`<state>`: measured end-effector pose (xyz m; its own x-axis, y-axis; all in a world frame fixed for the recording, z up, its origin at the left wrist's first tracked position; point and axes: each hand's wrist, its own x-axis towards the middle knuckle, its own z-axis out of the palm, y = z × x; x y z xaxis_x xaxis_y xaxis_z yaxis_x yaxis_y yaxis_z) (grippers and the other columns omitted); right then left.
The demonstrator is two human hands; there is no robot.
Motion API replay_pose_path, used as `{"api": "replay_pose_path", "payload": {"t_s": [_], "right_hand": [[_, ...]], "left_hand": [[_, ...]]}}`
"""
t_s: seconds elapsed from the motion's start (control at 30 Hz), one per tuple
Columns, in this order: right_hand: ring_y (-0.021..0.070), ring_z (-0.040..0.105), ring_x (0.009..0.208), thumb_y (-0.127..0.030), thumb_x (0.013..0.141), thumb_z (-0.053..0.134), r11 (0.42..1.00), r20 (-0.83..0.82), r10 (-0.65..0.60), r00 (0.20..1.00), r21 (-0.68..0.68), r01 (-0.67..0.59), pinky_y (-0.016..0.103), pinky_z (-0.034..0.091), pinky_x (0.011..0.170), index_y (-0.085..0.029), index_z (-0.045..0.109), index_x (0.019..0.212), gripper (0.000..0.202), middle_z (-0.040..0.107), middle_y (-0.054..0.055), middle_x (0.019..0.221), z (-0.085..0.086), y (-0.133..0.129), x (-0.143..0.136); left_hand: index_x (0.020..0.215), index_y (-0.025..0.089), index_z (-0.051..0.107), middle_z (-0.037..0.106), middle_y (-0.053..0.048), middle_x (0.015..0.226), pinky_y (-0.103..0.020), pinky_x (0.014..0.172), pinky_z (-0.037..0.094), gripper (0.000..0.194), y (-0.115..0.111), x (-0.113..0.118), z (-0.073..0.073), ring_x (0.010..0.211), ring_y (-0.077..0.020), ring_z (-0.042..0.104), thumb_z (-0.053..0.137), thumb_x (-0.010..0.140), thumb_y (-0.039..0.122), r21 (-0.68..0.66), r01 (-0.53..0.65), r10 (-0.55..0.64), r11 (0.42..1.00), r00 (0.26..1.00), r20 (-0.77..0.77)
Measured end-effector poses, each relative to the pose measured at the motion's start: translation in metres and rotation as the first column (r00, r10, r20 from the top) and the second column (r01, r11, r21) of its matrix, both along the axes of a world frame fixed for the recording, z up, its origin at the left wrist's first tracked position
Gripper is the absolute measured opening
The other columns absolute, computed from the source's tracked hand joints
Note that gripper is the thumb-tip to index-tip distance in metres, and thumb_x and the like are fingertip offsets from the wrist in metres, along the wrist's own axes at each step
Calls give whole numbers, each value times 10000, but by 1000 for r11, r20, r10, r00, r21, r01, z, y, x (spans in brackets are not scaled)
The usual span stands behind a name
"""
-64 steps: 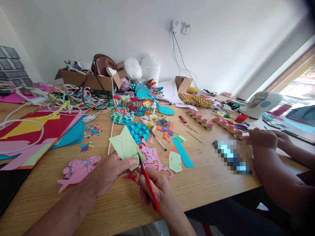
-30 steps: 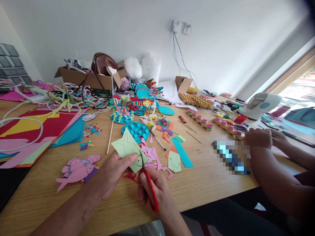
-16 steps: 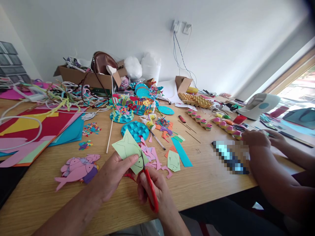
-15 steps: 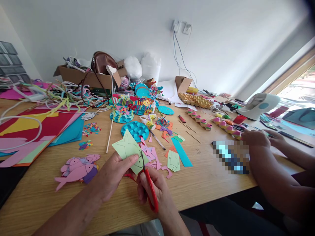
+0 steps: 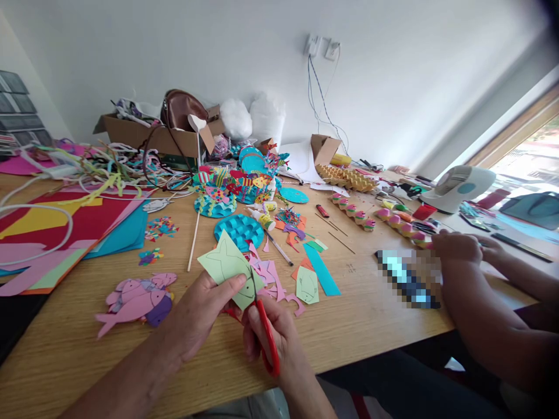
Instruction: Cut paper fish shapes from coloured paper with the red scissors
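- Above the near part of the table (image 5: 349,314), in the head view, the left hand (image 5: 203,308) is pinching a green card (image 5: 222,256), its thumb on top and its fingers mostly hidden beneath.
- That thumb is pressing on the drawn fish (image 5: 231,266) near the blades, presumably steadying the paper where it would otherwise be bending.
- The right hand (image 5: 283,327) is gripping red scissors (image 5: 269,343) by the handles; the blades are pointing away from the person and meeting the card's right-hand part. How far they are parting, the view is not showing.
- The card is hanging tilted over the table, not lying on it, probably giving the lower blade room underneath.
- Just beyond the right hand, pink scraps (image 5: 274,279) are lying loose, while a second card (image 5: 307,286), also bearing a fish, is lying farther right, apart from the blades and likely out of their way.
- Left of the left forearm, cut fish (image 5: 142,302) are lying piled, pink over purple, seemingly grouped so they are not mixing with the scraps.
- Behind the card, a blue disc (image 5: 239,233) is resting flat, glue (image 5: 265,220) lying just beside it, perhaps for easy reach.
- At far right, another person's hand (image 5: 456,245) is resting close to a carton strip (image 5: 402,227); its grip is staying unclear.
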<state>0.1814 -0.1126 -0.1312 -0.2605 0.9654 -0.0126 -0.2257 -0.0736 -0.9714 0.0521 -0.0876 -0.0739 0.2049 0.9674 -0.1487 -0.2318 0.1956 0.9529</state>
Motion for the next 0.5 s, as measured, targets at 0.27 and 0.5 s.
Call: {"api": "replay_pose_path", "payload": {"t_s": [0.27, 0.5], "right_hand": [[61, 382, 352, -641, 789, 532, 1000, 65, 16, 998, 9, -17, 163, 300, 363, -164, 506, 703, 485, 479, -44, 431, 5, -2, 3], [60, 355, 325, -700, 749, 521, 999, 83, 33, 996, -28, -31, 171, 278, 343, -186, 465, 682, 522, 459, -56, 408, 7, -2, 3]], "left_hand": [[764, 191, 614, 651, 36, 694, -205, 610, 446, 99, 1, -3, -3, 695, -130, 566, 645, 751, 284, 0, 30, -30, 1000, 1000, -5], [697, 187, 623, 627, 33, 639, -199, 523, 403, 125, 0, -6, 3, 594, -113, 526, 649, 731, 304, -19, 93, -93, 995, 995, -22]]}}
